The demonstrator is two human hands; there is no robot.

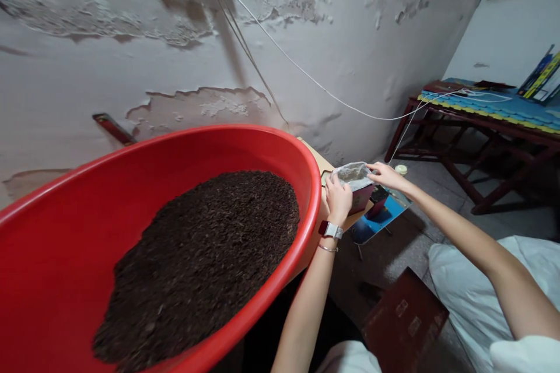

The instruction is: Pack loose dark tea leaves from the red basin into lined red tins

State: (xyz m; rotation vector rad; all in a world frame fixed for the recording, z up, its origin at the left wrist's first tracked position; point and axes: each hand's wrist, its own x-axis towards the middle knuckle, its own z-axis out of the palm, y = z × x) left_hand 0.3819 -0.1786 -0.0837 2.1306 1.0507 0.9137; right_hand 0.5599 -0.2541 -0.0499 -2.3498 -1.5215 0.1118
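Observation:
A clear plastic bag [355, 182] lines a dark red box [360, 200], its mouth spread over the box's top edge. My left hand [338, 198], with a watch and a bracelet at the wrist, has its fingers closed on the bag's near left rim. On the opposite side, my right hand [387, 175] pinches the bag's right rim. Left of the box stands a large red tub [315, 198] holding dark, crumbly leaf-like material [210, 245]. What lies deep inside the bag is hard to make out.
The box sits on a light wooden surface [321, 163] beside the tub. Another dark box [378, 201] is on a low blue table [394, 210]. A brown wooden stool [405, 317] stands below. A white cord [301, 70] crosses toward a blue-covered table [490, 99].

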